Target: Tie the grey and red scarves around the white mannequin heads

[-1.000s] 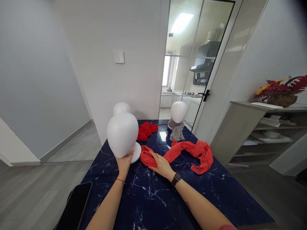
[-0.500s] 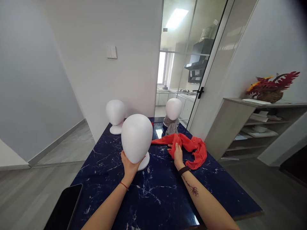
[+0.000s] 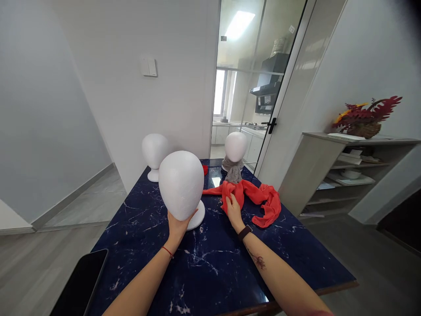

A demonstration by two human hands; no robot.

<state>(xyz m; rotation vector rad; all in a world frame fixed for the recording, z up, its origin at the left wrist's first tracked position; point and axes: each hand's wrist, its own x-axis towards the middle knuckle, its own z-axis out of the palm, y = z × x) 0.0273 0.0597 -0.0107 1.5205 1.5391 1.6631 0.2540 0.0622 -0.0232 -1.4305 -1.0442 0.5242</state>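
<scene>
A white foam mannequin head stands on its round base on the dark blue marble table. My left hand is wrapped round its neck from the front. My right hand is closed on a bunched part of a red scarf, which lies spread on the table to the right of the head. A second bare white head stands at the far left. A third head, with a grey scarf round its neck, stands at the far middle.
A black phone lies at the table's near left corner. A glass door is behind the table. A grey shelf unit with a basket of red leaves stands to the right. A bit of red cloth shows behind the held head.
The view has shifted left, so the heads sit further right in the picture. My right hand has gone from flat on the scarf's left end to gripping its bunched middle. My left hand stays on the head.
</scene>
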